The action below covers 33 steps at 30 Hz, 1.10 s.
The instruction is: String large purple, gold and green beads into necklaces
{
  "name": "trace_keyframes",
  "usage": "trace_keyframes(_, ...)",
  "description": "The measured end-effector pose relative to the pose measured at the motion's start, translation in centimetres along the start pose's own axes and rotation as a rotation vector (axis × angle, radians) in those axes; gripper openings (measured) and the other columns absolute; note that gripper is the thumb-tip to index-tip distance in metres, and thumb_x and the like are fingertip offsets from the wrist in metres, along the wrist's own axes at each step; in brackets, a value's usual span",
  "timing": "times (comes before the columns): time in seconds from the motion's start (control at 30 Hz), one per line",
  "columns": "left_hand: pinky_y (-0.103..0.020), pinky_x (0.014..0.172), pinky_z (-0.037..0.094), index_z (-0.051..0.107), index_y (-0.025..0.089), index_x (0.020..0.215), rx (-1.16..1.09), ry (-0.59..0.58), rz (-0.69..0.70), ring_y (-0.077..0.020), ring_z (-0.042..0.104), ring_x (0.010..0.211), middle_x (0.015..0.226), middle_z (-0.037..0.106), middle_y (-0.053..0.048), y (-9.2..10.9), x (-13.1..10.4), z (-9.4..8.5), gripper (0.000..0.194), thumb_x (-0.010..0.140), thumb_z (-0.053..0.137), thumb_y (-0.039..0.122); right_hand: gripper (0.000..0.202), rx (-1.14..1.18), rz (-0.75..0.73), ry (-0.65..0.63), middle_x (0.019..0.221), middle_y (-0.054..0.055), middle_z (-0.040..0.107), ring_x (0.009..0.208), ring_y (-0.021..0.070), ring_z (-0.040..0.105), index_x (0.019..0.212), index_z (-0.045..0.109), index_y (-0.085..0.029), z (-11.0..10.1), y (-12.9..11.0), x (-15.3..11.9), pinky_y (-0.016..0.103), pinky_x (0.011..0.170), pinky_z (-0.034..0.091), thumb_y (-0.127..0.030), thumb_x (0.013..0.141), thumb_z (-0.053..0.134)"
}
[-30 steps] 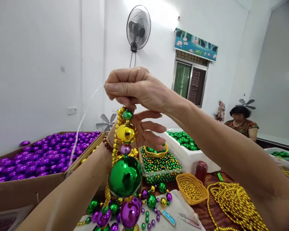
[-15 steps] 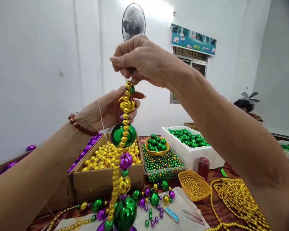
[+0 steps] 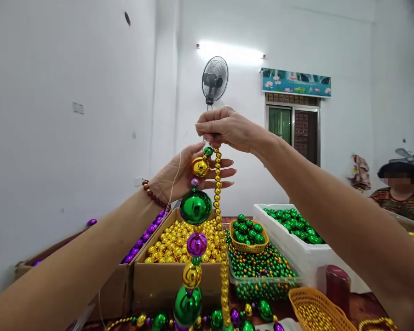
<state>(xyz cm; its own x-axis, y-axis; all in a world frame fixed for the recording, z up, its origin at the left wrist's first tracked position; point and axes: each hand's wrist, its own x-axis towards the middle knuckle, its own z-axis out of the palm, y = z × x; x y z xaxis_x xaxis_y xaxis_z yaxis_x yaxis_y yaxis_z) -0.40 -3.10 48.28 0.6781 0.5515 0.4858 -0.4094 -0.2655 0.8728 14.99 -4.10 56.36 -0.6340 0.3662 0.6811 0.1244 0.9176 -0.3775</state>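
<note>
My right hand [image 3: 224, 126] is raised in a pinch at the top of a bead necklace [image 3: 196, 208], which hangs down in two strands. One strand mixes large green, gold and purple beads; beside it runs a strand of small gold beads [image 3: 218, 193]. My left hand [image 3: 177, 172], wearing a dark red bead bracelet [image 3: 153, 195], is just behind the top beads. Its fingers are stretched out and spread, with the thumb near the top green bead. A thin white thread [image 3: 175, 177] hangs in front of the left wrist. The necklace's lower end passes out of view.
Behind are a cardboard box of gold beads [image 3: 179, 285], purple beads [image 3: 146, 236], a clear tub of small mixed beads [image 3: 265, 279], a yellow basket of green beads [image 3: 250, 248] and a white foam box [image 3: 317, 262]. A dark red jar [image 3: 337, 287] and another basket [image 3: 296, 299] stand at right. A person [image 3: 400, 197] sits far right.
The view has tilted up and turned left. The two strands, overlapping before, now hang apart side by side. My left fingers have straightened and spread behind them.
</note>
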Motion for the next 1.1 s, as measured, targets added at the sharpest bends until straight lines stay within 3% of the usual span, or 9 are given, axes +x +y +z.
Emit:
trace_keyframes(0.13,-0.052,0.083,0.053,0.064,0.015,0.089,0.0,-0.03,-0.068,-0.027,0.067,0.082,0.095,0.07,-0.014,0.1,0.3,-0.8,0.046,0.08,0.053,0.059,0.024,0.036,0.016,0.021,0.055,-0.003,0.048,0.046,0.0065,0.039,0.067,0.059,-0.015,-0.6,1.0,-0.3,0.02,0.046,0.039,-0.02,0.091,0.057)
trace_keyframes(0.27,-0.043,0.075,0.053,0.065,0.017,0.085,0.128,0.035,-0.017,-0.0189,0.064,0.068,0.091,0.069,-0.011,0.1,0.6,-1.4,0.022,0.082,0.06,0.038,0.024,0.016,0.058,0.049,0.054,-0.002,0.051,0.047,0.0075,0.042,0.065,0.059,-0.015,-1.3,2.1,-0.6,0.021,0.046,0.039,-0.019,0.088,0.06)
trace_keyframes(0.33,-0.038,0.073,0.053,0.065,0.016,0.088,0.21,0.069,0.036,-0.0171,0.064,0.068,0.092,0.068,-0.01,0.2,0.5,-1.5,0.013,0.081,0.064,0.027,0.024,-0.003,0.078,0.069,0.054,-0.001,0.051,0.047,0.0082,0.043,0.064,0.059,-0.015,-1.6,2.5,-0.6,0.022,0.046,0.039,-0.019,0.087,0.062)
trace_keyframes(0.53,-0.04,0.08,0.053,0.065,0.013,0.092,0.346,0.212,0.149,-0.0207,0.068,0.082,0.098,0.068,-0.013,1.3,0.2,-1.4,0.015,0.078,0.069,0.016,0.024,-0.061,0.068,0.09,0.053,0.0,0.051,0.049,0.0082,0.045,0.062,0.06,-0.014,-1.4,2.8,-0.1,0.02,0.042,0.036,-0.015,0.086,0.062)
trace_keyframes(0.7,-0.039,0.075,0.051,0.066,0.01,0.079,0.398,0.297,0.209,-0.0196,0.067,0.074,0.082,0.069,-0.011,1.1,0.5,-0.5,0.011,0.074,0.073,0.016,0.024,-0.08,0.058,0.098,0.052,-0.002,0.05,0.046,0.0063,0.043,0.061,0.06,-0.013,-0.7,2.3,0.5,0.018,0.04,0.034,-0.013,0.085,0.062)
trace_keyframes(0.93,-0.03,0.066,0.044,0.058,0.016,0.072,0.475,0.551,0.375,-0.0182,0.064,0.076,0.073,0.063,-0.003,0.0,2.6,-0.2,0.024,0.066,0.081,0.017,0.025,-0.074,-0.008,0.114,0.048,-0.006,0.052,0.044,0.0043,0.044,0.059,0.06,-0.016,-0.5,2.1,0.9,0.017,0.039,0.035,-0.017,0.083,0.065)
trace_keyframes(1.1,-0.027,0.065,0.044,0.057,0.018,0.086,0.382,0.48,0.407,-0.0184,0.064,0.081,0.076,0.064,-0.001,-0.6,3.2,0.2,0.029,0.068,0.079,0.018,0.024,-0.125,-0.059,0.098,0.046,-0.012,0.05,0.042,-0.0041,0.04,0.065,0.059,-0.008,-0.8,2.3,1.0,0.016,0.042,0.024,-0.014,0.087,0.052)
